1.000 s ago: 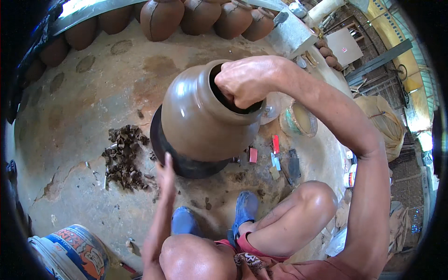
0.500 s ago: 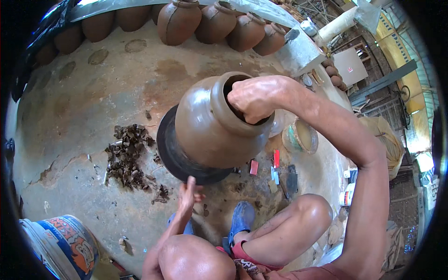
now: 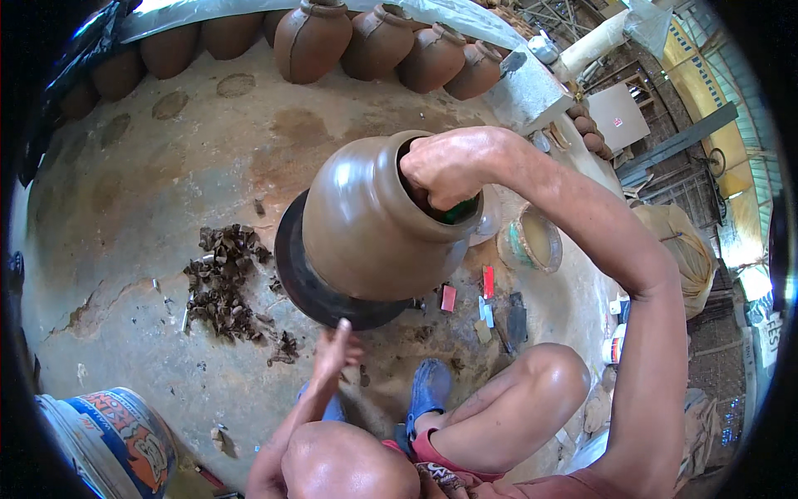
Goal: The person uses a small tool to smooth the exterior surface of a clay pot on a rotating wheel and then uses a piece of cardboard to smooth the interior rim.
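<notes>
A large wet brown clay pot stands on a dark round turntable in front of me. My right hand reaches over the rim into the pot's mouth. Its fingers are curled and largely hidden inside; a bit of green shows below them, too little to name. At the turntable's near edge is my left hand, thumb up against or just beside the edge and fingers apart. Nothing is held in it.
Dark clay scraps lie left of the turntable. On the right are a bucket of cloudy water and small red blocks. A large paint bucket stands front left. Finished pots line the back.
The green bit inside the pot's mouth has come into sight below my right hand. Both hands keep nearly the same places; the whole view has shifted slightly.
</notes>
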Available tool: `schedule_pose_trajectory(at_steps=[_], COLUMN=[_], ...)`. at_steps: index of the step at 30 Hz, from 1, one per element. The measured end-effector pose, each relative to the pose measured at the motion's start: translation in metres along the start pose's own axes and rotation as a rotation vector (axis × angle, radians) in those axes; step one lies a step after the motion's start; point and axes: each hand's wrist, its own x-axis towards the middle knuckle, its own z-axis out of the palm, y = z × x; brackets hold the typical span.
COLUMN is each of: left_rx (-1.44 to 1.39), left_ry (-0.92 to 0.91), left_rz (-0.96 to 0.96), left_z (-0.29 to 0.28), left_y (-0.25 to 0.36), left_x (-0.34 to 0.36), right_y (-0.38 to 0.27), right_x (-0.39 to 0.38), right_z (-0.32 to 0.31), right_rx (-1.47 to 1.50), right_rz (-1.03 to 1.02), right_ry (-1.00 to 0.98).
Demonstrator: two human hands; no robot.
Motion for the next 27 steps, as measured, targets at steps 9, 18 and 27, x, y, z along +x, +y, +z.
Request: schedule_pose_trajectory(at_steps=[9, 18, 27], left_rx=[-0.045, -0.019, 0.071], left_ry=[0.229, 0.244, 0.058], left_rz=[0.198, 0.195, 0.048], left_z=[0.006, -0.036, 0.001], left_y=[0.028, 0.039, 0.008], left_x=[0.021, 0.059, 0.014], right_y=[0.0, -0.001, 0.001], right_x=[-0.001, -0.007, -0.011], right_z=[-0.006, 0.0, 0.0], right_rx=[0.034, 0.101, 0.149], right_rz=[0.011, -0.062, -0.044], right_ry=[-0.002, 0.077, 0.062])
